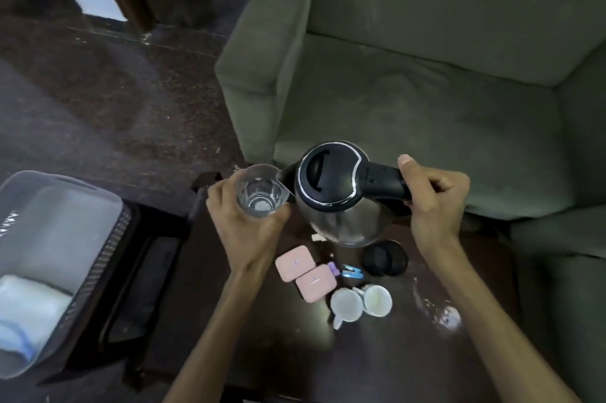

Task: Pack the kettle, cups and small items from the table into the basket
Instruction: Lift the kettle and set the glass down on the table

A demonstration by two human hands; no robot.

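A person's right hand wraps its grip around the black handle of a steel kettle, thumb raised, holding it above the far part of a dark surface. The kettle tilts left, its spout meeting the rim of a clear glass. The left hand closes its grip around the glass from below and the left, fingers curled on its near side. Whether the glass holds any liquid cannot be told.

On the surface near the kettle lie the small items. Two pink cases sit side by side, touching, just right of the left wrist. Right of them is a small purple piece and blue clips, too small to make out. A black round base rests just beyond the clips, under the kettle's near edge. Two white cups stand together, touching, nearer the camera, both mouths up; the left one's handle points toward the viewer. A small white scrap lies by the kettle's lower left side.

At far left, off the surface, sits a grey basket with mesh walls, holding a pale folded cloth at its near end. A green armchair fills the far right, standing on dark speckled floor.
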